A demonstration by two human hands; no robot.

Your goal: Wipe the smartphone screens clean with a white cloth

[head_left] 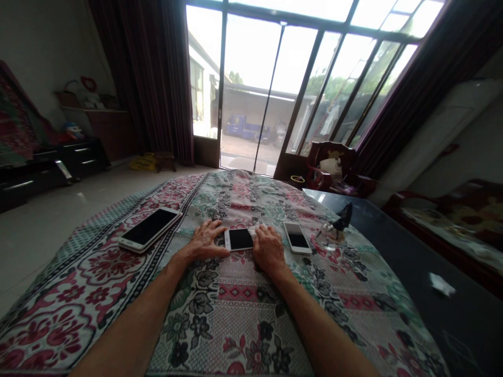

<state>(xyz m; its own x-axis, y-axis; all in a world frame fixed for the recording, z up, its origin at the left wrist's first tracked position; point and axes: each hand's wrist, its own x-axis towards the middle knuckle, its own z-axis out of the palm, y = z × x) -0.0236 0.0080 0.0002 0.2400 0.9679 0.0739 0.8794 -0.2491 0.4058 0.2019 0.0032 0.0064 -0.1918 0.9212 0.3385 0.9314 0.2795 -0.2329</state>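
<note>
A white smartphone point(240, 239) with a dark screen lies sideways on the patterned cloth between my hands. My left hand point(205, 240) rests flat at its left end, fingers spread and thumb by its lower corner. Over the right end is my right hand point(269, 247), its fingers bent and close together. A whitish scrap, like tissue point(252, 231), peeks out under those fingertips; most of it is hidden. To the right lies a second white smartphone point(297, 237), apart from my hand. On the left sits a larger white device point(150, 229) with a black screen, like a tablet.
A floral cloth point(243, 293) covers the table. A clear glass item with a black top point(338, 228) stands at the right. Beyond it, a crumpled white tissue point(442, 284) lies on a dark tabletop point(396, 251). A wooden chair point(332, 165) stands near the glass doors.
</note>
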